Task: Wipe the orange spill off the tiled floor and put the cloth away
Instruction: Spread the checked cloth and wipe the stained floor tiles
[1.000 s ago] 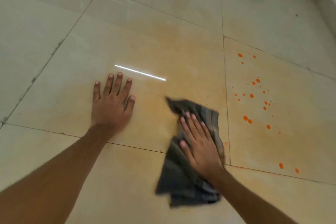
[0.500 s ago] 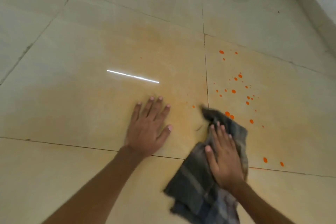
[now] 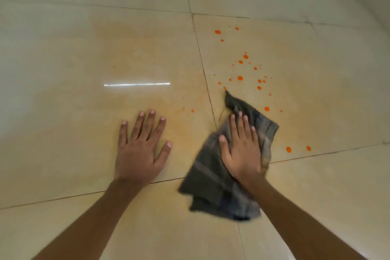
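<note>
While the cloth crosses the seam: the right hand (image 3: 242, 150) lies flat on the cloth (image 3: 213, 188), fingers straight and close together, pressing it to the floor (image 3: 63, 133); it pinches nothing.
Bracing side: the left hand (image 3: 140, 150) is spread wide, palm down on bare tile just left of the cloth, holding nothing; I judge it a prop for body weight.
Cloth: dark, checked and crumpled; its front corner sits past the grout line (image 3: 207, 91) on the right-hand tile, and its tail trails back toward the person.
Change: a second ago the cloth lay left of that line, well short of the spatter. Now its leading corner is just beside the nearest drops (image 3: 240, 78). The left hand has shifted right as well, keeping alongside.
Spill: orange drops scatter over the right tile beyond and beside the cloth, with two more near that tile's lower edge. A few specks sit left of the line, and a pale orange haze (image 3: 130, 53) tints the left tile.
Meaning: the wipe has probably only just reached the main spatter, so most of it remains. The haze may need a further pass.
Putting away: not begun; no place for the cloth is in view.
</note>
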